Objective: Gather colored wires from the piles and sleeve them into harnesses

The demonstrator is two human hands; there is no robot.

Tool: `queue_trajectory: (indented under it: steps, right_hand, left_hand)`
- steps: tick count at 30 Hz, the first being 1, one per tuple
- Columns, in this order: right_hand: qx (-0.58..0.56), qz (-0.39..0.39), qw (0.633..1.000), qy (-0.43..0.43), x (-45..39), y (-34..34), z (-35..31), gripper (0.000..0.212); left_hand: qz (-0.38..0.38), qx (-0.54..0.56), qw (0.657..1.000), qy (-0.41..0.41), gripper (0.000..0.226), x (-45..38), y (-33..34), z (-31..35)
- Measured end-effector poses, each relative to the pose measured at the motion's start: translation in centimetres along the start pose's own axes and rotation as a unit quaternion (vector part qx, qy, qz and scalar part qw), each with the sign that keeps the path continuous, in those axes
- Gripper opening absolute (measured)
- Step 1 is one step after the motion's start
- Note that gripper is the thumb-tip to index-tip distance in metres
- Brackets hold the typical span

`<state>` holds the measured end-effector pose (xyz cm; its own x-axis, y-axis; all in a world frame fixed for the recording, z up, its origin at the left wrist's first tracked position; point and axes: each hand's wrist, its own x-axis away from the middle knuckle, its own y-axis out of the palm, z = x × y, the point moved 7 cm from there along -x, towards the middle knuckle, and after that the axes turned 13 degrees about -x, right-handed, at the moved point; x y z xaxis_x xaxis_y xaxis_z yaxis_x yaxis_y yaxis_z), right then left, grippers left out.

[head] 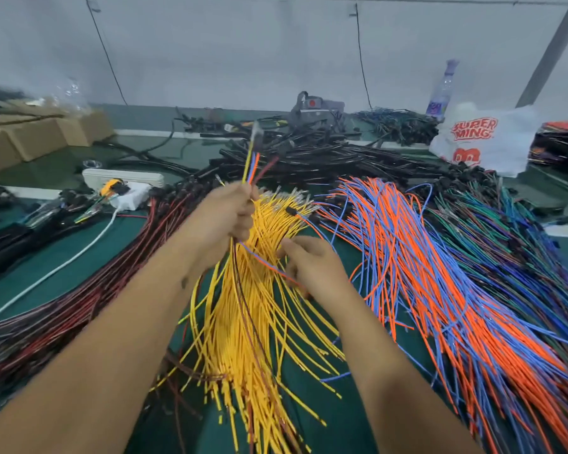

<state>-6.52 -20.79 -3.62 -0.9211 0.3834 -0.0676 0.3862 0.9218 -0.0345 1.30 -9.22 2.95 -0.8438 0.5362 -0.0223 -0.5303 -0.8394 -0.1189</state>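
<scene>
My left hand (225, 214) grips a small bunch of gathered wires (252, 165), yellow, orange, blue and dark red, whose ends stick up above the fist. It is held over the pile of yellow wires (243, 322) in the middle of the green table. My right hand (312, 267) is lower and to the right, fingers loosely curled around the orange and blue strands trailing from the bunch. To the right lies a pile of orange and blue wires (440, 273); a pile of dark red wires (79, 306) is on the left.
Green and blue wires (522, 231) spread at the far right. Black sleeved harnesses (309, 155) pile up behind. A white power strip (122, 178) and white cable lie at left, cardboard boxes (30, 136) far left, a white plastic bag (486, 136) and bottle (441, 90) at back right.
</scene>
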Motion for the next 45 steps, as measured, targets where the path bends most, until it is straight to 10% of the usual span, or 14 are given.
queue_trajectory:
  steps: [8,13,18,24,31,34,37,41,45]
  right_hand:
    - [0.234,-0.084,0.965,0.077,0.3,-3.0,-0.2,0.034]
    - [0.48,-0.128,0.868,0.029,0.7,-0.6,-4.1,0.039]
    - [0.074,-0.199,0.977,-0.033,3.1,6.6,-8.9,0.023]
    - [0.074,-0.129,0.983,-0.112,3.3,7.7,-9.9,0.005]
    - [0.219,-0.212,0.952,-0.025,4.5,1.9,-8.1,0.025]
    - [0.183,-0.348,0.914,0.102,7.1,1.6,-5.6,0.027]
    - [0.174,-0.307,0.931,0.096,6.6,0.4,-4.8,0.036]
    - [0.145,-0.193,0.969,0.06,5.2,-2.6,-5.3,0.035]
    - [0.165,-0.055,0.985,-0.006,4.2,-9.2,-7.5,0.022]
  left_hand:
    - [0.18,0.003,0.983,0.037,0.033,0.5,-7.2,2.2]
    - [0.246,-0.097,0.963,0.052,0.032,1.4,-9.4,4.9]
    - [0.209,0.002,0.97,0.126,0.034,2.2,-6.9,7.8]
    - [0.226,0.196,0.945,0.129,0.032,3.2,-7.3,8.6]
    - [0.36,-0.214,0.88,0.225,0.028,3.7,-11.1,10.3]
    - [0.282,-0.445,0.822,0.217,0.024,2.7,-8.6,10.4]
    - [0.175,-0.519,0.821,0.165,0.023,1.4,-5.3,10.3]
    - [0.075,-0.193,0.975,0.084,0.016,-0.2,1.6,9.6]
    - [0.027,0.088,0.994,0.054,0.027,-0.7,13.0,6.5]
